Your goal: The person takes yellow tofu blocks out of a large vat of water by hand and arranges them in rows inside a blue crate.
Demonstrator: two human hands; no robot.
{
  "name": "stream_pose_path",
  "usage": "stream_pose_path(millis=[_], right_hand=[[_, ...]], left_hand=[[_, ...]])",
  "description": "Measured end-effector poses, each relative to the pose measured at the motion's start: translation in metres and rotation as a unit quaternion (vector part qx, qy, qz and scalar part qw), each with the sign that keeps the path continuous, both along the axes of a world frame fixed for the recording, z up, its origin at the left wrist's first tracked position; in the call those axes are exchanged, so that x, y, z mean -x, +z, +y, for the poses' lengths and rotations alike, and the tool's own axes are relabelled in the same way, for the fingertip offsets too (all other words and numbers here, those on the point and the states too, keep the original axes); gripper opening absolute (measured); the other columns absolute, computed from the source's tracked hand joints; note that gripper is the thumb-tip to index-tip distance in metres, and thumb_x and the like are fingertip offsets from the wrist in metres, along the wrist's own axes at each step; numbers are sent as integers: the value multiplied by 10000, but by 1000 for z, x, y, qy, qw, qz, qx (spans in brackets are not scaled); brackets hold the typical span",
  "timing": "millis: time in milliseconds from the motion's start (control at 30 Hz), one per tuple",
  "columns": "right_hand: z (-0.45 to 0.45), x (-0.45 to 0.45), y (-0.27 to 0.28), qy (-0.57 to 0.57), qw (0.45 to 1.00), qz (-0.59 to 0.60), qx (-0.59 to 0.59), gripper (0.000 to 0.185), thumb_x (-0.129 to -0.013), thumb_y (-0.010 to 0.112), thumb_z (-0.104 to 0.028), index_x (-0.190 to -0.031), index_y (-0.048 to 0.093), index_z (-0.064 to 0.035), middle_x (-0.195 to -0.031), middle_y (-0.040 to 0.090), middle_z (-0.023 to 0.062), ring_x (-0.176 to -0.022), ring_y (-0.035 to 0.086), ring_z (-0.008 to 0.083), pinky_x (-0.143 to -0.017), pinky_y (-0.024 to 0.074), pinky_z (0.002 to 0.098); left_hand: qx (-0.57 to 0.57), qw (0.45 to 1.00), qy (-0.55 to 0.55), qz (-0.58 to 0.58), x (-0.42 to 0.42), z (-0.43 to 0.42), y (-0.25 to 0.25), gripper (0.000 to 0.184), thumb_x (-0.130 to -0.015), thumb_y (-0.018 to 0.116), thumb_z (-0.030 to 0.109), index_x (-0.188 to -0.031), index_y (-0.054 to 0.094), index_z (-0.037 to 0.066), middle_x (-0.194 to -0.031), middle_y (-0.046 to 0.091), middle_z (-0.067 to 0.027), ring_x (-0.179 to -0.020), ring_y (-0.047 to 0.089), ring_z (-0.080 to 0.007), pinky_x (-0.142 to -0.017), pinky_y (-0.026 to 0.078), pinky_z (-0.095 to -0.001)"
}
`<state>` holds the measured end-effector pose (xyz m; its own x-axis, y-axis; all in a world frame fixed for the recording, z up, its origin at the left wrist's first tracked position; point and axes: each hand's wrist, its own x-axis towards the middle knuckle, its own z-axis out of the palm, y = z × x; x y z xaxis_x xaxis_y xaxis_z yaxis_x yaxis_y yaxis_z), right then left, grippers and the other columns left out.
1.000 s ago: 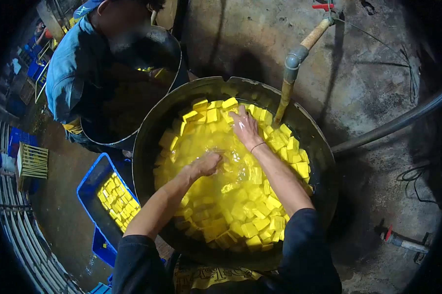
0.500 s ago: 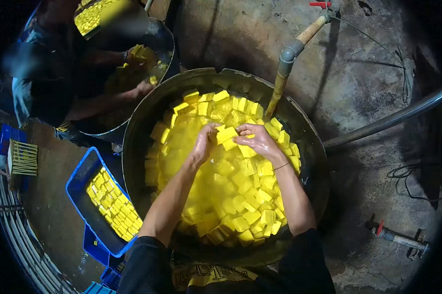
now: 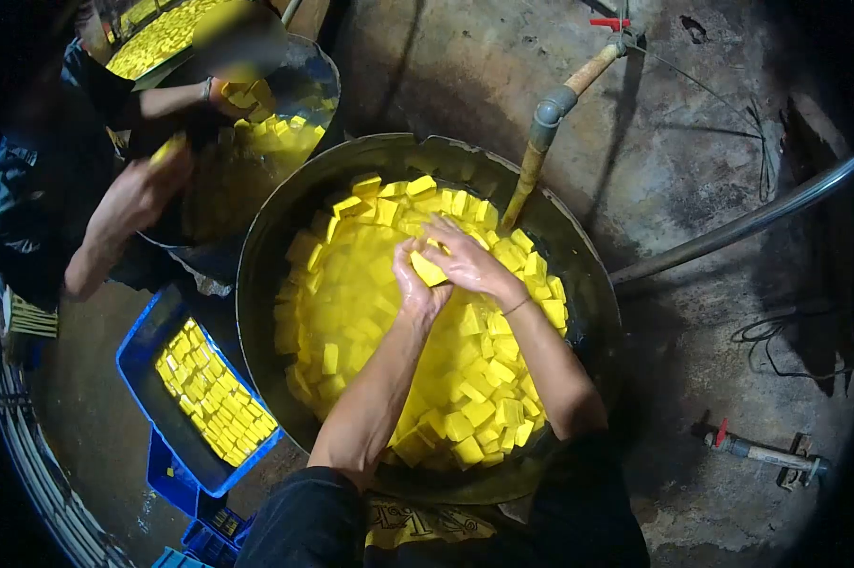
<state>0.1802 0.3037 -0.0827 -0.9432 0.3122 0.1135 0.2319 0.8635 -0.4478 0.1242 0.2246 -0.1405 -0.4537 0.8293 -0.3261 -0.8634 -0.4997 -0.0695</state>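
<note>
Over the middle of a large round metal vat [image 3: 268, 275], both hands are closed around a yellow tofu block [image 3: 429, 271]. My left hand [image 3: 419, 289] supports it from the left and below. The fingers of my right hand [image 3: 466, 257] lie across its top and right side, hiding part of it; whether more than one block is held, I cannot tell. Cloudy yellow liquid [image 3: 365, 270] fills the vat. Many similar tofu blocks [image 3: 479, 412] are heaped in it, thickest along the right and near sides, some partly sunken.
A blue crate [image 3: 135, 358] with rows of yellow blocks stands left of the vat. A pipe [image 3: 531, 156] reaches down into the vat's far right side, and a metal tube [image 3: 739, 227] runs rightward. At upper left, a co-worker's hands [image 3: 143, 189] work at another vat [image 3: 327, 80].
My hands have come together around the block, my left hand moving right and my right hand slightly left. The co-worker's near hand has moved left, away from the other vat's middle.
</note>
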Motion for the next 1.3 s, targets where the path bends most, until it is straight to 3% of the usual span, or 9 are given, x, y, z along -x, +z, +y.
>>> stream_pose_path(millis=[67,200,367,600,733,867,1033,1200,1300], right_hand=[[0,-9,19,-118,961,67,241,496,-932,549,-339,-1270,520,23,-1271,540,252,-1207,510,367,-1014,406,408],[-29,-65,5,-166,943,-289,11,457,-796,646,-323,-1186,610,-89,-1046,660,187,-1019,614,345,-896,472,420],[-29,-98,-56,-128,985,-93,74,330,-753,656,-206,-1064,654,-97,-1077,648,177,-999,600,364,-868,451,433],[-64,-48,-25,-104,962,-214,135,377,-691,688,-295,-944,687,-16,-958,659,256,-910,638,391,-792,505,428],[-93,-37,-84,-133,938,-319,29,408,-629,730,-314,-828,686,39,-882,663,259,-873,644,414,-770,524,430],[-70,-49,-87,22,971,-186,146,469,-634,762,-327,-882,646,54,-845,657,256,-820,657,365,-745,515,381],[-94,-32,-16,27,892,-212,399,296,-768,772,-235,-937,651,-23,-798,651,28,-700,587,66,-579,439,225],[-180,21,69,118,862,-138,473,307,-760,785,-177,-1009,667,-42,-788,649,-5,-628,548,35,-545,410,209],[-244,60,125,212,902,-113,359,253,-752,769,-171,-926,690,-4,-759,678,15,-613,590,80,-590,469,251]], left_hand=[[22,999,29,7,15,-2,-3,320,-857,476,350,-1030,565,96,-972,614,-101,-943,598,-288,-861,494,-457],[32,996,39,67,56,-20,25,405,-828,470,340,-1106,558,59,-1040,616,-143,-933,604,-319,-819,510,-503],[24,990,85,107,93,-43,47,407,-849,441,283,-1158,547,40,-1113,609,-154,-993,601,-323,-830,526,-480],[1,984,133,117,97,-91,94,414,-839,460,269,-1167,560,37,-1147,593,-145,-1052,577,-322,-898,481,-530],[-67,979,169,96,103,-132,123,449,-800,474,260,-1159,573,7,-1174,588,-166,-1084,564,-358,-952,443,-552],[-40,960,225,163,112,-205,147,478,-793,499,303,-1179,581,33,-1148,618,-157,-1028,603,-326,-924,480,-485],[-56,942,264,198,124,-290,123,435,-796,538,312,-1142,584,51,-1108,623,-145,-1003,612,-318,-914,489,-494],[46,942,296,152,121,-341,69,415,-802,543,298,-1142,596,66,-1103,638,-123,-991,618,-297,-868,502,-441],[145,942,270,135,111,-353,52,431,-811,490,278,-1163,578,45,-1075,643,-116,-894,640,-246,-779,524,-377]])
